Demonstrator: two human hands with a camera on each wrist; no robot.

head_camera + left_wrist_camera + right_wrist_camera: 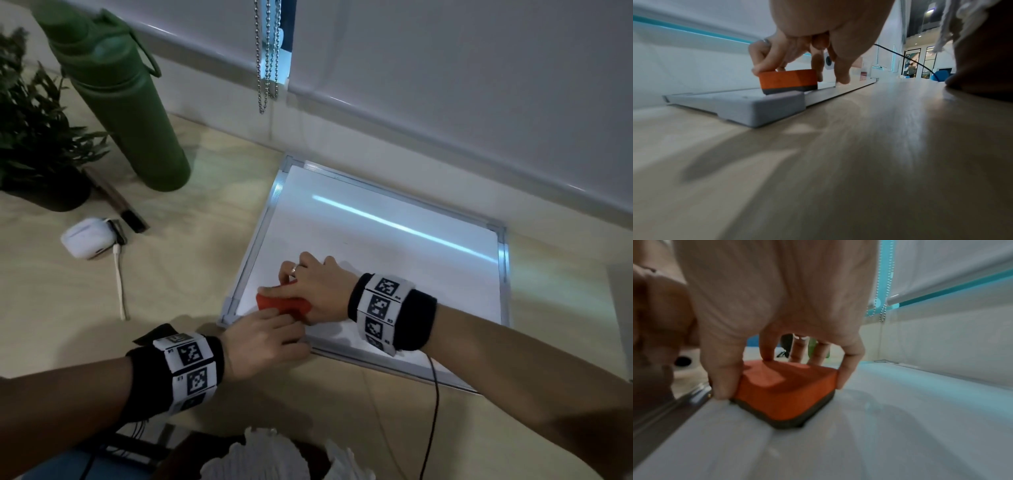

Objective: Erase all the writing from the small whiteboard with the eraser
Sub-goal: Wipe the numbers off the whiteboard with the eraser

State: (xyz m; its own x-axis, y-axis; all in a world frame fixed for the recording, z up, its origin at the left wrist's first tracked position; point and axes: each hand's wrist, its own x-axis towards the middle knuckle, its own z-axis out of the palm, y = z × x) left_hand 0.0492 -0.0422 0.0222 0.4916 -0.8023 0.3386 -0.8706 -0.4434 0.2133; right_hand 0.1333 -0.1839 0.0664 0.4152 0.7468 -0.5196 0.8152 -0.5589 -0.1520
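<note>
At the whiteboard's (394,240) near-left corner, the right hand (310,289) grips the orange eraser (282,306) flat on the surface while the left hand's (263,342) straight fingers press the frame, which could skid if that pressure eases.

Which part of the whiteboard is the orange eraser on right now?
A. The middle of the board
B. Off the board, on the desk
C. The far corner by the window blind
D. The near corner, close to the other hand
D: the right hand holds the eraser on the whiteboard, by the corner where the left hand rests.
</note>
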